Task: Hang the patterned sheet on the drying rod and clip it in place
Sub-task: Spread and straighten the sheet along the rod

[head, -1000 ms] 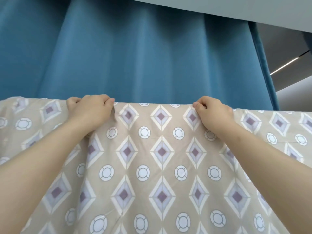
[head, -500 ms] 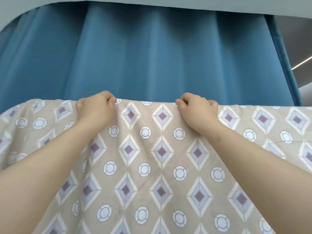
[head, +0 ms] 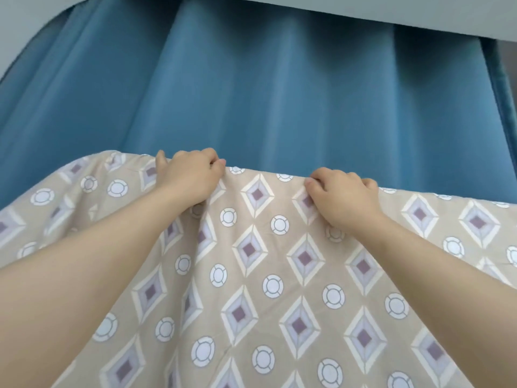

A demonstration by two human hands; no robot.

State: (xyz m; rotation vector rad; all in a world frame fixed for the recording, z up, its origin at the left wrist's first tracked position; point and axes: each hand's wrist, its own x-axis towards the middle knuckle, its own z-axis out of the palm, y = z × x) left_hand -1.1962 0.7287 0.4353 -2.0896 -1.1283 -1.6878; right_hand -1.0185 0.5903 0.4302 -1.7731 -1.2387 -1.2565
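Beige patterned sheet looks draped over the drying rod, which is hidden under the top fold, with a blue curtain behind it. Left hand and right hand both pinch that fold. No clips in sight, so I'd say clipping's still to do.

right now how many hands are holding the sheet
2. The left hand grips the top edge of the sheet left of centre. The right hand grips the same edge a little further right. No other hand is in view.
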